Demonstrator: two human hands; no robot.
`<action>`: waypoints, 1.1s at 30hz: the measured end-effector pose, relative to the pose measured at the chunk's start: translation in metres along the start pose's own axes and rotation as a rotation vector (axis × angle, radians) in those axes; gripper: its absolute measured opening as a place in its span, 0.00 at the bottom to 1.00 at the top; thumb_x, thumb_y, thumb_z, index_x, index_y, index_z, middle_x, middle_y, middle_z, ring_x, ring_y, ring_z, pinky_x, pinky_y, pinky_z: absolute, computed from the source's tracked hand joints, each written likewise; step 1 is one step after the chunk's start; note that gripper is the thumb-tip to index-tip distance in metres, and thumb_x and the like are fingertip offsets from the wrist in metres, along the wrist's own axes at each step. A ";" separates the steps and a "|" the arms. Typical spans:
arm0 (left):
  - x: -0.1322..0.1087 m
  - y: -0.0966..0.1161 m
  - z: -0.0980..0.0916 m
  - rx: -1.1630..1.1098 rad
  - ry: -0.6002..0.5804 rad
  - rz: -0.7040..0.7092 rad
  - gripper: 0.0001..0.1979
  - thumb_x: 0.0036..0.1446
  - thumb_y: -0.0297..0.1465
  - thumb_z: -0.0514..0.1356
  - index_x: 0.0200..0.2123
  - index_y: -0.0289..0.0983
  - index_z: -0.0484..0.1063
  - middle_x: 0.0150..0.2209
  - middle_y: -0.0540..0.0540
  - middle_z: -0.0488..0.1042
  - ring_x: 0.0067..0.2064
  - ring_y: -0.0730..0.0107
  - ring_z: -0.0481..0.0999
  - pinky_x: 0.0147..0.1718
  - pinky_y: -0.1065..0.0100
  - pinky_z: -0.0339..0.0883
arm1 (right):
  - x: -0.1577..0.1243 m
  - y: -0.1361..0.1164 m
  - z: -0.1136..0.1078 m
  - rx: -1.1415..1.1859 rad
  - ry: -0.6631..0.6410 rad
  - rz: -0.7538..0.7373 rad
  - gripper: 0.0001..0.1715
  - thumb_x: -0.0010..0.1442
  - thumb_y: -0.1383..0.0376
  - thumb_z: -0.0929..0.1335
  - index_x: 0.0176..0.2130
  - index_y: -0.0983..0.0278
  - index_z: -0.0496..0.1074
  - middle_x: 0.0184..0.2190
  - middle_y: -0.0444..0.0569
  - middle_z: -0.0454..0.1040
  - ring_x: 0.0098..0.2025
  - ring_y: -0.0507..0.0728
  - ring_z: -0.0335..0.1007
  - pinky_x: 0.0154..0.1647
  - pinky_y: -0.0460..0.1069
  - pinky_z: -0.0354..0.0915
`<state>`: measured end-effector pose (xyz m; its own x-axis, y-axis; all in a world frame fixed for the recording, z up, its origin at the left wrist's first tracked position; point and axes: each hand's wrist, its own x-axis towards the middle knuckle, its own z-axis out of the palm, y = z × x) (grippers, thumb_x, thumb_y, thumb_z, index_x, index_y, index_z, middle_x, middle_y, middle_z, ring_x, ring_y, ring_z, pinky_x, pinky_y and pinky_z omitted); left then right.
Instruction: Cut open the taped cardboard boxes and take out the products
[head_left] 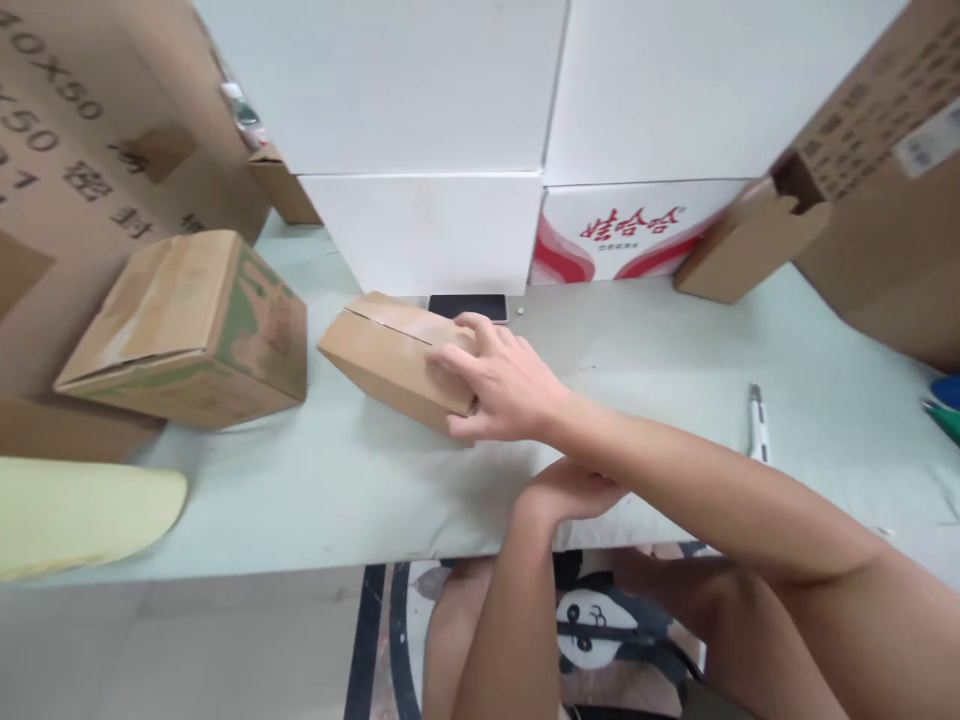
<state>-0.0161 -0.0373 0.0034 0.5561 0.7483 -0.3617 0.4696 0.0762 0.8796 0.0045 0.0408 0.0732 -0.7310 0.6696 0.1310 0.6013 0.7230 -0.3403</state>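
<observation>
The small cardboard box (386, 360) lies near the middle of the pale green table (300, 490), turned at an angle, its top flaps closed along a thin seam. The right hand (501, 388) is clamped on its near right end, fingers spread over the top and the thumb pressed to the side that faces the person. The right forearm crosses the table from the right and covers most of the left hand (571, 490), which rests at the table's front edge; whether it is open or closed cannot be told. Just behind the box a dark phone (469, 306) lies flat against the foot of a white box (427, 235), with more white boxes (375, 80) stacked above it and a red-and-white carton (622, 235) beside it on the right, so the space behind the box is walled off. To the left, apart from the small box, stands a larger brown box with green print (191, 325), and behind that a big carton with printed characters (67, 150). A pale yellow sheet (82, 515) lies at the table's left front. On the right a white pen-like tool (757, 425) lies just beyond the forearm, a small brown carton (750, 245) leans against a large one (885, 180), and a blue and green thing (946, 405) shows at the edge.
</observation>
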 end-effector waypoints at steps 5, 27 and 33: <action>0.017 0.025 0.017 0.064 -0.065 -0.107 0.26 0.65 0.48 0.53 0.55 0.39 0.76 0.58 0.41 0.80 0.60 0.47 0.77 0.60 0.54 0.70 | -0.137 0.087 -0.003 0.127 0.356 0.086 0.51 0.49 0.51 0.76 0.66 0.57 0.59 0.66 0.62 0.53 0.68 0.75 0.57 0.63 0.70 0.66; 0.040 -0.011 0.003 -0.663 1.300 0.166 0.19 0.50 0.49 0.63 0.34 0.42 0.63 0.29 0.53 0.66 0.32 0.73 0.72 0.35 0.72 0.66 | -0.252 0.210 0.030 0.884 0.515 0.302 0.73 0.53 0.37 0.75 0.77 0.54 0.34 0.79 0.63 0.40 0.80 0.70 0.43 0.70 0.69 0.62; 0.027 -0.010 -0.004 -0.708 1.291 0.212 0.20 0.50 0.49 0.65 0.39 0.43 0.68 0.46 0.45 0.75 0.50 0.63 0.77 0.43 0.67 0.68 | -0.259 0.198 0.036 0.789 0.448 0.298 0.58 0.62 0.37 0.68 0.76 0.55 0.41 0.78 0.63 0.45 0.80 0.71 0.45 0.74 0.73 0.54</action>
<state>-0.0088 -0.0154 -0.0138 -0.5848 0.8107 -0.0271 -0.1737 -0.0926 0.9804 0.3011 0.0047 -0.0617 -0.2933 0.9288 0.2263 0.2322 0.2989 -0.9256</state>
